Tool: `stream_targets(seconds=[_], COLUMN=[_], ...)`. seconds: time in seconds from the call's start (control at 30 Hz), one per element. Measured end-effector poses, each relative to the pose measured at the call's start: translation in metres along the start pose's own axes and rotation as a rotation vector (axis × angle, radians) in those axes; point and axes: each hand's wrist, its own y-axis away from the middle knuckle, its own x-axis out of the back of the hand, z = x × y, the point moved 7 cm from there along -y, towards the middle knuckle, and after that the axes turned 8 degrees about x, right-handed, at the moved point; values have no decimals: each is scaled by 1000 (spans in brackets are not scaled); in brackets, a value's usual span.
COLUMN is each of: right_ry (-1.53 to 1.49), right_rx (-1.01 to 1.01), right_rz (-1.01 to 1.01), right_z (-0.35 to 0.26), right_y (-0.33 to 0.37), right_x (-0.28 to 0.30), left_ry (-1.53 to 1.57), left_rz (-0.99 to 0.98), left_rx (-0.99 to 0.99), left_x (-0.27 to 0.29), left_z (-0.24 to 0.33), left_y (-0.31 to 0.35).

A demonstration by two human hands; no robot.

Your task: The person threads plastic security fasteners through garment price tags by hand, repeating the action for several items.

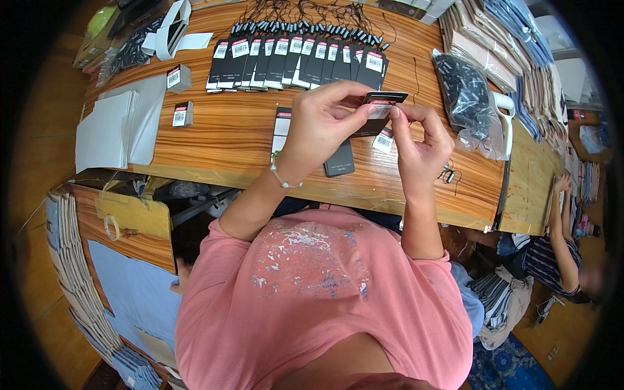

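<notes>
My left hand [325, 120] is closed on a black hang tag [369, 128] with a red and white label, held above the table. The thumb and fingertips of my right hand [424, 140] pinch at the label's right edge on the same tag. Below my hands lie more black tags [339, 161] and a white-labelled tag [281, 133], partly covered by my left hand and wrist. A small white label [383, 140] shows between my hands. Beyond them, a row of overlapping black tags [276, 65] with barcode labels and black strings spreads across the table.
Two small label stacks [179, 79] stand left, near white paper sheets [107, 127]. A clear bag of black string fasteners [463, 91] and a white handled object [505, 120] lie right. Folded garments [481, 45] are piled far right. Another person [552, 253] works at the right.
</notes>
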Motion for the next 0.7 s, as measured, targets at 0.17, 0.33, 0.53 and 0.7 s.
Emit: stream_targets(seconds=[0.17, 0.33, 0.53, 0.7], right_ry=[56, 108, 153, 150], right_rx=[75, 145, 219, 226], right_rz=[25, 35, 48, 52], right_z=[-4, -6, -12, -13], right_y=[0, 1, 1, 2], right_x=[-2, -4, -4, -5], left_ry=[-3, -23, -35, -12], left_rz=[-21, -63, -91, -88], left_rx=[30, 8, 15, 16], left_x=[-2, -5, -6, -5], left_z=[0, 2, 1, 1], left_y=[2, 2, 2, 2])
